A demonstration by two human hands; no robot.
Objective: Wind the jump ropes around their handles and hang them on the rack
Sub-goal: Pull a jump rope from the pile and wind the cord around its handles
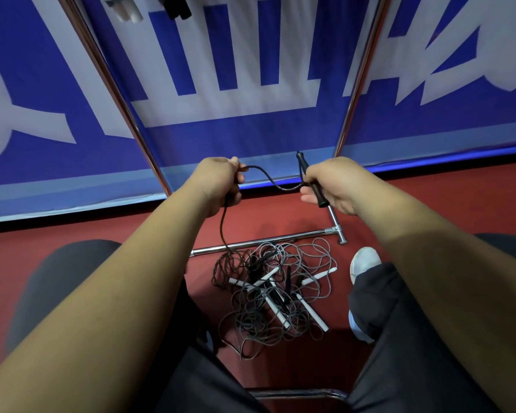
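Observation:
My right hand [329, 184] grips the black handles [310, 177] of a jump rope, held upright and slightly tilted. From them a black rope [268, 177] sags across to my left hand [221, 186], which grips it; the rope then drops to a tangled pile of jump ropes [277, 293] on the red floor. That pile holds several white and black handles. The chrome rack [367, 55] stands before me, its two posts rising left and right and its base bar [259, 242] lying just beyond the pile. At the top edge, wound ropes with white handles [125, 8] and black handles [176, 7] hang.
A blue and white banner [251, 84] covers the wall behind the rack. My knees in dark trousers [399, 338] frame the pile, and a white shoe [364, 260] sits to its right. A metal chair bar [298, 393] crosses below.

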